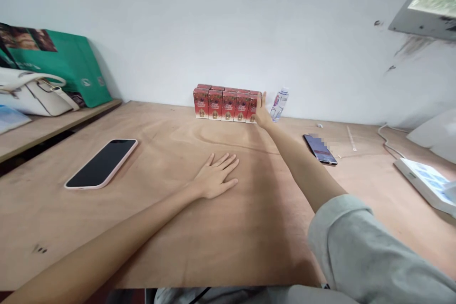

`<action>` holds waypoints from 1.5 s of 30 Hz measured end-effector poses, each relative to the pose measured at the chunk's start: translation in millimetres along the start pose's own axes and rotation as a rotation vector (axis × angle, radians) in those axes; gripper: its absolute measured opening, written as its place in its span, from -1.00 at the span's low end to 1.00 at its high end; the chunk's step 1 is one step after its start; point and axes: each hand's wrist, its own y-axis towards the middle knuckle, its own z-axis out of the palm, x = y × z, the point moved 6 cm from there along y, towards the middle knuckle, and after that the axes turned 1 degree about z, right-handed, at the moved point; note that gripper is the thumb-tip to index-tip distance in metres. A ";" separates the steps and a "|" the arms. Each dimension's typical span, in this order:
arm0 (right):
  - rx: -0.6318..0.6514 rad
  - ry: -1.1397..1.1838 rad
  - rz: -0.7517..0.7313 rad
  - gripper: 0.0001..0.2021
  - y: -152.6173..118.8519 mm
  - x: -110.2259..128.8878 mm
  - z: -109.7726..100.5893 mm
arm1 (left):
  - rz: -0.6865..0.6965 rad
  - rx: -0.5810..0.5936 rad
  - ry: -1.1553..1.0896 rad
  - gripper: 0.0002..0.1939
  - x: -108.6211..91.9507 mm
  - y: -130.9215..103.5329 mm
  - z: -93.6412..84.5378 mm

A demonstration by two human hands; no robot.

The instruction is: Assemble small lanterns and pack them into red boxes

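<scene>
My left hand [216,176] lies flat on the wooden table, its fingers spread and nothing under them that I can see. Far across the table, two rows of small red boxes [228,106] stand upright side by side against the white wall. My right hand [262,111] reaches to the right end of these rows, fingers stretched upward along the side of the last box. It seems to touch that box without gripping it. Just right of this hand a clear plastic bottle [280,104] leans a little to the right.
A phone in a pink case [103,164] lies at left, a dark phone [320,149] at right. A white bag [32,92] and a green bag [76,66] stand on a side board. A white device [427,183] with a cable sits at the right edge.
</scene>
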 end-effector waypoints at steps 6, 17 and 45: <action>-0.099 0.169 0.176 -0.22 -67.0 19.7 13.9 | -0.053 0.010 0.010 -0.33 8.1 30.1 -1.2; 0.273 0.236 -0.309 -0.53 -213.6 104.2 -23.9 | 0.064 -0.013 -0.023 -0.23 -6.3 24.3 -7.1; 0.222 0.298 -0.351 -0.58 -211.5 105.3 -32.4 | 0.128 -0.155 0.021 -0.34 -6.4 22.8 -13.8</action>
